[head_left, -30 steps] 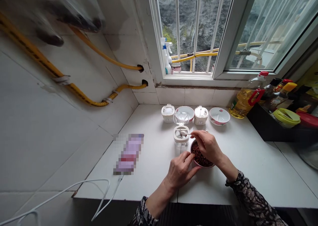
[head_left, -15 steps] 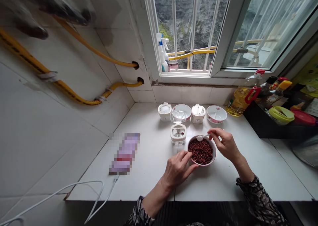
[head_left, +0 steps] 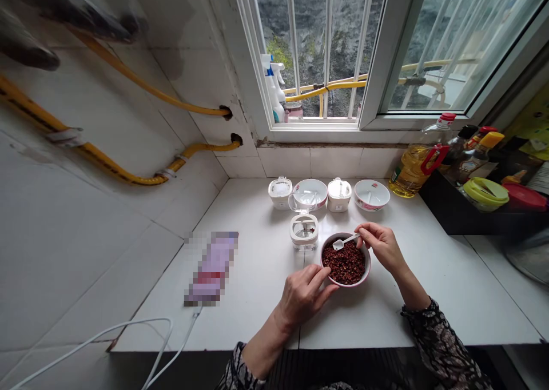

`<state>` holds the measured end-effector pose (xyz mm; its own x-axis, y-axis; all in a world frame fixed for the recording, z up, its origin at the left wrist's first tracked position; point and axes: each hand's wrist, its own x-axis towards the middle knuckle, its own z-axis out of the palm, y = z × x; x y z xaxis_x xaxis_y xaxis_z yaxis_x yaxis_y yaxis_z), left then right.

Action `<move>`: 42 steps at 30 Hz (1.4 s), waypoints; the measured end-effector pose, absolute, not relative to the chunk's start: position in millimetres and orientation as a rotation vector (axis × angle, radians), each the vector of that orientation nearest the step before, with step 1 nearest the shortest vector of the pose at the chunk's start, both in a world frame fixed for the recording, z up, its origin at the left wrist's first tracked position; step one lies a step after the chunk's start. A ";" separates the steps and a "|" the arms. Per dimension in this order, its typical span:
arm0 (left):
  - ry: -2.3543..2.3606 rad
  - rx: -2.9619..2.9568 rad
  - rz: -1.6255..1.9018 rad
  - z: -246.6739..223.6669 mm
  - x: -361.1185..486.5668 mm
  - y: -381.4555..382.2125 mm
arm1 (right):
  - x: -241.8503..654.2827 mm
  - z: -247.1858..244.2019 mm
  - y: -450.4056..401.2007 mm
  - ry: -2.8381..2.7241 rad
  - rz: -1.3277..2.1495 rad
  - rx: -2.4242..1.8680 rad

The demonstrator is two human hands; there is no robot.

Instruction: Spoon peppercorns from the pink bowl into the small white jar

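A bowl (head_left: 368, 269) filled with dark red peppercorns (head_left: 345, 262) stands on the white counter. The fingers of my left hand (head_left: 305, 294) grip the bowl's near left rim. Between the thumb and fingers of my right hand (head_left: 379, 244) is the handle of a small white spoon (head_left: 338, 245); its scoop sits over the peppercorns near the far left side of the bowl. Just behind and left of the bowl is a clear seasoning jar (head_left: 304, 233) with a white rim, its lid raised and a few dark bits inside.
Behind stand two white seasoning jars (head_left: 280, 193) and two floral bowls (head_left: 372, 196). An oil bottle (head_left: 412, 164) and a black rack (head_left: 446, 211) of bottles are at the right. A blurred-out purple item (head_left: 213, 270) with a white cable (head_left: 182, 341) lies left.
My right hand has shifted the spoon slightly left over the bowl, and more of its scoop shows. My left hand keeps its grip on the rim. The whole view has shifted a little.
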<state>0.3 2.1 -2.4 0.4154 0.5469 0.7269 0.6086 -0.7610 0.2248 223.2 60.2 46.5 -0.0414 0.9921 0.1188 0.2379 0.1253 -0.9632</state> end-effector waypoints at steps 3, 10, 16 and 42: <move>-1.056 -2.591 -1.274 -2.3 -0.4 1.8 | 226.6 45.8 60.2 -1.438 1.019 -1.285; -1.045 -2.591 -1.288 -3.1 -0.5 2.3 | 219.3 53.2 50.2 -1.710 0.817 -1.243; -1.048 -2.605 -1.297 -2.9 -0.9 2.5 | 223.9 46.7 56.9 -1.480 0.994 -1.303; -0.933 -2.604 -1.348 -5.3 1.4 6.1 | 177.1 62.9 71.1 -1.572 0.843 -1.043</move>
<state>1.4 6.1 -5.3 0.4329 0.4840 0.7605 0.5409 -0.8143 0.2104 177.1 71.1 62.9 -0.1000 0.9255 0.3652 0.2079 0.3784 -0.9020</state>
